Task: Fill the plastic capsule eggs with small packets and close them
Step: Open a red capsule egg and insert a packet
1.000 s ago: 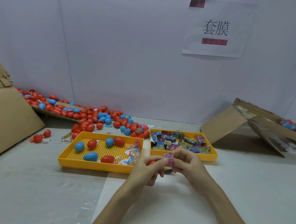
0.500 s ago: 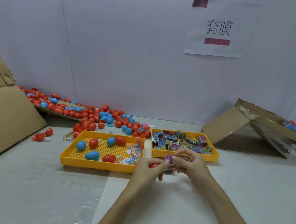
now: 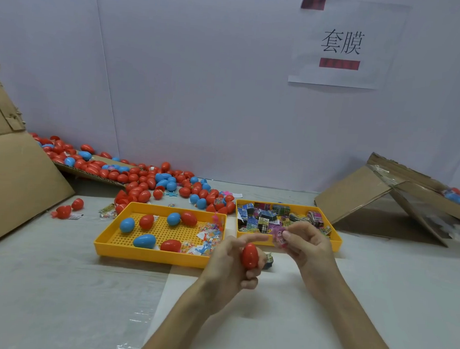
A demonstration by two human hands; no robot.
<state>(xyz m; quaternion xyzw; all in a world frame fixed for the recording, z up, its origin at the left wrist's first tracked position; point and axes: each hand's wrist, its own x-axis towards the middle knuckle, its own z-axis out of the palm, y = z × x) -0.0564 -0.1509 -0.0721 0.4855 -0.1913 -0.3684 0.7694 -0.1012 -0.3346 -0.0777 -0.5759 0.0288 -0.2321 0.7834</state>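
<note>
**Hands part: egg in the left, packet in the right**

Half a second ago both hands met over the pink packet, and the red egg was almost hidden in the left palm. Now they have drawn apart. The left hand point(image 3: 230, 267) grips the egg point(image 3: 250, 256) upright between thumb and curled lower fingers, with the forefinger stretched out straight above it. The egg shows whole, with no gap that I can make out, so it looks shut. The right hand point(image 3: 309, 250) pinches the packet point(image 3: 279, 236) between thumb and fingertips, the other fingers loosely curled. Both are held just right of the egg tray point(image 3: 147, 256), off its near right corner.

So the packet is not in yet. By my reading the egg must first be split, then filled and snapped shut.

The egg tray holds three blue and three red eggs, with a heap of clear wrappers point(image 3: 208, 234) at its right end. The packet tray point(image 3: 335, 243) stands just right of it, well stocked. A loose packet point(image 3: 269, 259) lies on the table off the egg tray's near right corner, right behind the held egg. Behind the egg tray is a pile of eggs point(image 3: 152, 185), spilling from a cardboard flap point(image 3: 87, 171). A cardboard box point(image 3: 358, 194) lies far to its right.

Nothing stands between the hands. The loose packet, close under the egg, could be knocked.
</note>
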